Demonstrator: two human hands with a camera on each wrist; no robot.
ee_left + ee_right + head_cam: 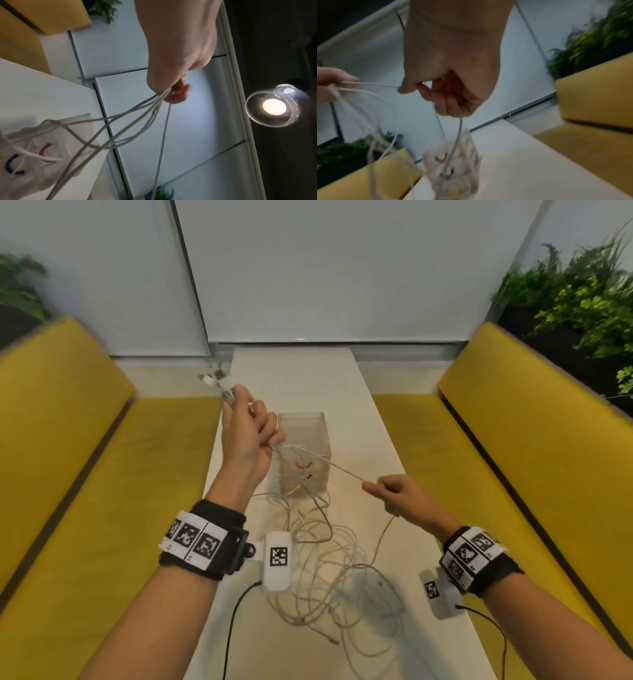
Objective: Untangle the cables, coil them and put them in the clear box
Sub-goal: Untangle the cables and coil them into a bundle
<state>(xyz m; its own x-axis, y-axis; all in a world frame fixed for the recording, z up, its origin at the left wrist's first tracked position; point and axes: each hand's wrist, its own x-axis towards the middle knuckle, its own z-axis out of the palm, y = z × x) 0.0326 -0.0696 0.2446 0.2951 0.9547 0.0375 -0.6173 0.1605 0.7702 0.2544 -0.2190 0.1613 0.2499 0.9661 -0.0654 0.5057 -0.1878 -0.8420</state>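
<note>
While my left hand (248, 436) is raised above the table (370, 419) with its grip closed round a bundle of pale cables (329, 563), several strands fan down from the fist toward the heap below. The connector ends (214, 378) stick out past the top of that fist. My right hand (399, 498) sits lower and to the right, its grip narrow, pinching a single thin strand (337, 467) that runs taut between the two hands. From the right wrist view I see the same strand slipping out under the curled fingers (447, 100) and dropping toward the clear box (303, 453).

Most of the cable lies in a loose tangle on the table in front of me, nearer than the box, and some cable is already inside the box, as far as I can tell through its walls.

I judge these cables light, soft and springy: they sag in wide loops and will not keep a coil unless held. The smooth jacket looks slippery, so a light pinch lets the strand run through for feeding, while a firmer hold is needed to pull. I would take hold near the connectors, since an end gives the only sure way to trace one line out of the knot. Hard tugging risks tightening the snarl or dragging the light box over.
</note>
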